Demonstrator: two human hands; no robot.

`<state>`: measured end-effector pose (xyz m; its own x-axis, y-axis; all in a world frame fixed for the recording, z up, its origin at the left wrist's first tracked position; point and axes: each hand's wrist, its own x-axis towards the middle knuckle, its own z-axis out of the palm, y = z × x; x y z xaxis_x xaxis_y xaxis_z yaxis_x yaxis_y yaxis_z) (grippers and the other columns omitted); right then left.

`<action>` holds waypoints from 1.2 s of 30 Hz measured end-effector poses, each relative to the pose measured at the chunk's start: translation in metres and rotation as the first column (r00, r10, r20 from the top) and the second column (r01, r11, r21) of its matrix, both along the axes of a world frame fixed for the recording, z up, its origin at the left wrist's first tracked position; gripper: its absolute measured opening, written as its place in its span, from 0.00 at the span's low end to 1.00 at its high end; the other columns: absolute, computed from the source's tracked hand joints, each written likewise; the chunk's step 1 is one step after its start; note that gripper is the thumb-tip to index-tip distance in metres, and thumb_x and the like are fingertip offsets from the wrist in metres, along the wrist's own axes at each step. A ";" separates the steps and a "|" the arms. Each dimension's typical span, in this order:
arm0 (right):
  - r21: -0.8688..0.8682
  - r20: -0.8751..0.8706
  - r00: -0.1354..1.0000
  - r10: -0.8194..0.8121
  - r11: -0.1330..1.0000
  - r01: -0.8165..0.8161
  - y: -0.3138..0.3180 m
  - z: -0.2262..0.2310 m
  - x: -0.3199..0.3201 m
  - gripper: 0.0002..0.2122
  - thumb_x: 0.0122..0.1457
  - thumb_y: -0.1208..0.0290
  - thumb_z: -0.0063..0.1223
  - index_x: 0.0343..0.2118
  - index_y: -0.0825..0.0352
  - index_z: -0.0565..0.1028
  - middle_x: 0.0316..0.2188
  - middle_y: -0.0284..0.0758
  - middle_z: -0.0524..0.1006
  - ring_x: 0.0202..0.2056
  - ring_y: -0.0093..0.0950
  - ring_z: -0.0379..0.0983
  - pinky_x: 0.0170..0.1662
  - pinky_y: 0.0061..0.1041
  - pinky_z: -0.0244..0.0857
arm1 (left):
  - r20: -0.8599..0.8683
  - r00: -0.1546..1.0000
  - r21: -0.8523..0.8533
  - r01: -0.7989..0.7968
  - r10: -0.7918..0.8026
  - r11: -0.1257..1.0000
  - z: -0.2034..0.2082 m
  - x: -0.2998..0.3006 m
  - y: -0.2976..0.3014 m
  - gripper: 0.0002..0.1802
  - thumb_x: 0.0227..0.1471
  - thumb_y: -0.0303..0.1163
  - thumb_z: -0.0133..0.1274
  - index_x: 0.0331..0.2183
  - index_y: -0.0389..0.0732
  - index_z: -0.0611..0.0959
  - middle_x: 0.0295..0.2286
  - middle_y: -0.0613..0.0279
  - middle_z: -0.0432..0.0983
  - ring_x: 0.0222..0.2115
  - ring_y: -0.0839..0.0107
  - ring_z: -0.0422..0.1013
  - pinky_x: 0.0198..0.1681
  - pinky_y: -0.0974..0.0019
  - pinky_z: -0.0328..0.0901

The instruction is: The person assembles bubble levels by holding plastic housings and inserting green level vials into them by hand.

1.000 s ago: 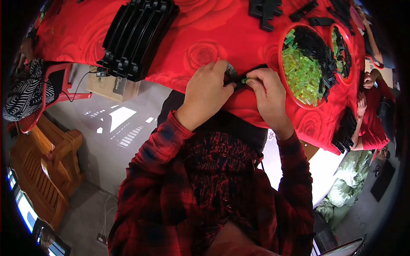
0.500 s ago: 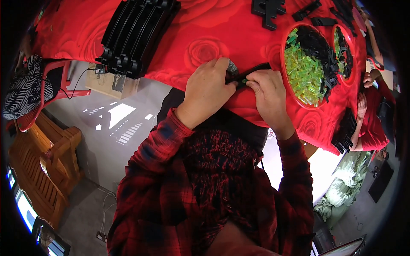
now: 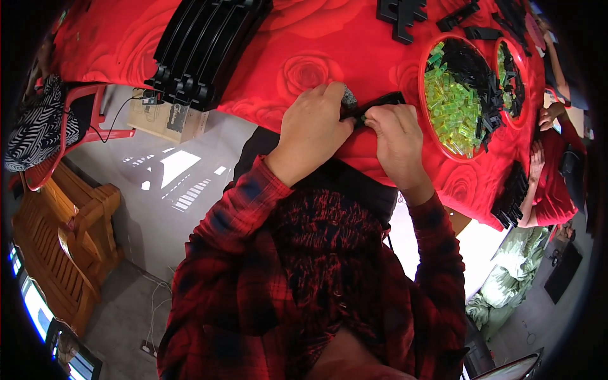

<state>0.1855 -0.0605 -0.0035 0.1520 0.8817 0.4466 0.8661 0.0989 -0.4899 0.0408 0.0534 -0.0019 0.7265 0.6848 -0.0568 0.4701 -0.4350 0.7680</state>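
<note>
My left hand [image 3: 313,126] is closed around the near end of a narrow black plastic part [image 3: 386,99] at the table's front edge. A rough, speckled grey lump [image 3: 348,97] shows beside its fingertips; I cannot tell what it is. The thumb and forefinger of my right hand [image 3: 400,142] are pinched against the same part, with a tiny green piece [image 3: 364,118] between them. Right of this hand stands a red oval tray [image 3: 423,95] of clear yellow-green pieces [image 3: 448,114] and small black pieces [image 3: 468,71]. My fingers hide much of the black part.
Long curved black parts [image 3: 212,50] lie side by side at the table's left. More black parts [image 3: 402,18] are at the far side. A second red tray [image 3: 523,101] sits farther right, near another person's hands [image 3: 537,158]. A red chair [image 3: 95,104] and cardboard box [image 3: 168,120] stand left.
Both hands stay at the black part with nearly the same grip. My left hand has shifted very slightly right; the whole view has moved a little.
</note>
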 end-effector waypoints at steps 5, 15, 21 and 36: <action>-0.042 0.006 1.000 -0.011 0.999 0.012 -0.001 0.000 0.000 0.10 0.48 0.83 0.61 0.34 0.65 0.76 0.29 0.35 0.76 0.32 0.35 0.71 0.37 0.33 0.62 | -0.032 0.999 -0.071 0.032 -0.034 0.997 0.002 0.000 0.002 0.16 0.43 0.30 0.63 0.34 0.36 0.76 0.33 0.49 0.78 0.39 0.47 0.74 0.41 0.50 0.69; -0.104 -0.040 0.996 -0.083 0.991 0.079 -0.002 -0.002 0.001 0.10 0.51 0.80 0.63 0.36 0.64 0.76 0.31 0.37 0.76 0.33 0.38 0.71 0.38 0.34 0.65 | 0.005 0.999 -0.097 0.048 -0.048 0.994 0.004 -0.003 0.004 0.15 0.44 0.30 0.63 0.35 0.37 0.78 0.34 0.50 0.78 0.40 0.48 0.74 0.41 0.50 0.69; -0.061 -0.010 1.000 -0.022 0.998 0.021 0.000 -0.001 0.000 0.10 0.51 0.81 0.62 0.36 0.65 0.75 0.30 0.36 0.75 0.32 0.37 0.70 0.36 0.35 0.63 | -0.005 0.998 -0.103 0.054 -0.055 0.993 0.002 -0.003 0.004 0.15 0.44 0.30 0.63 0.35 0.37 0.78 0.34 0.50 0.78 0.40 0.48 0.74 0.42 0.50 0.69; -0.124 -0.152 0.988 0.006 0.992 -0.025 0.002 0.010 0.006 0.07 0.54 0.80 0.60 0.35 0.65 0.75 0.30 0.36 0.75 0.33 0.38 0.70 0.38 0.35 0.63 | -0.002 0.999 -0.097 0.053 -0.053 0.994 0.002 -0.005 0.004 0.15 0.45 0.31 0.63 0.35 0.37 0.77 0.34 0.50 0.78 0.40 0.48 0.74 0.41 0.49 0.69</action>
<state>0.1911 -0.0581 0.0070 0.1952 0.9321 0.3052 0.7799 0.0411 -0.6245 0.0355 0.0577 0.0003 0.7611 0.6365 -0.1251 0.4524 -0.3827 0.8056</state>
